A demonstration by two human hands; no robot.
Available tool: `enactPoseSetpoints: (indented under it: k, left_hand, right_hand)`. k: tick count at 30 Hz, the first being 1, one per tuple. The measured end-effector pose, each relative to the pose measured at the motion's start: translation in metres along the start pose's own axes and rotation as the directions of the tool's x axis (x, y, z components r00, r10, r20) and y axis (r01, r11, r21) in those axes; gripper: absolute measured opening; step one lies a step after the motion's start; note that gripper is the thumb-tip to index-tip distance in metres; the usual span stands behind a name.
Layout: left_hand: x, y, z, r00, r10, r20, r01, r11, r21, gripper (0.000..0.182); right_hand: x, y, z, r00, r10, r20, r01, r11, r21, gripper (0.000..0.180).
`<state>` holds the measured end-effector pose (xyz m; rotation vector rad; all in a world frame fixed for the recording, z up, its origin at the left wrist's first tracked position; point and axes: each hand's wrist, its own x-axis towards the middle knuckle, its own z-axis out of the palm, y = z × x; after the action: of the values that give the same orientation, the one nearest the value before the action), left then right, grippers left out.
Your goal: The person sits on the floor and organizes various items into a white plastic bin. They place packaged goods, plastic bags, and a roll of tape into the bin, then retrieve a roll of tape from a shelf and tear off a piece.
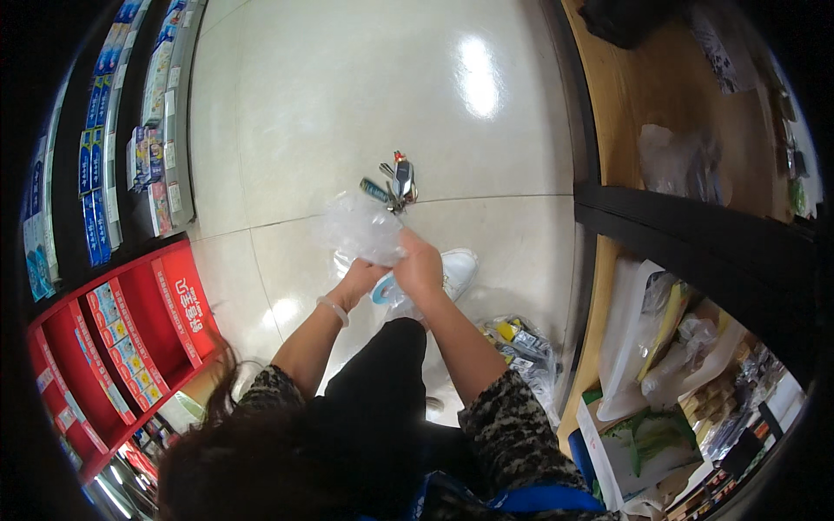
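Note:
My left hand, below a pale bracelet on its wrist, grips crumpled clear plastic. Close beside it, my right hand also holds the plastic, fingers bunched around it. A light-blue ring-shaped roll, possibly tape, shows between the two hands above my knee; which hand supports it is hidden. Just beyond the plastic is a bunch of keys with a dark fob and a green tag. I cannot tell whether the keys rest on the floor or hang above it.
Boxed goods fill the shelf at left, above a red display rack. At right stands a black-framed wooden shelf unit holding plastic bags and a white bin. A clear bag of packets lies by my right arm, near my white shoe.

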<state>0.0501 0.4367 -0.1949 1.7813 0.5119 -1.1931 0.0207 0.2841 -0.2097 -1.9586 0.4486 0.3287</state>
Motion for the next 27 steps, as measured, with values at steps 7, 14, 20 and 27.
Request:
enactPoseSetpoints:
  k: [7,14,20,27]
  left_hand:
    - [-0.096,0.033,-0.006,0.981,0.182,0.074,-0.181,0.983,-0.022,0.051]
    - [-0.295,0.034,-0.083,0.966,0.256,-0.028,-0.249,0.901,-0.354,0.044]
    - [-0.518,0.022,-0.129,0.969,0.247,-0.028,-0.202,0.718,-0.666,0.049]
    - [-0.639,0.025,-0.125,0.873,0.440,0.210,-0.191,0.704,-0.684,0.038]
  right_hand:
    - [-0.063,-0.013,-0.067,0.959,0.141,-0.247,-0.102,0.982,0.162,0.027]
    - [-0.224,-0.077,-0.165,0.781,0.542,-0.311,-0.142,0.639,0.756,0.057]
    - [-0.420,-0.173,-0.193,0.785,0.577,-0.223,-0.228,0.606,0.762,0.074]
    - [-0.573,-0.213,-0.210,0.666,0.725,0.173,-0.513,0.277,0.812,0.061]
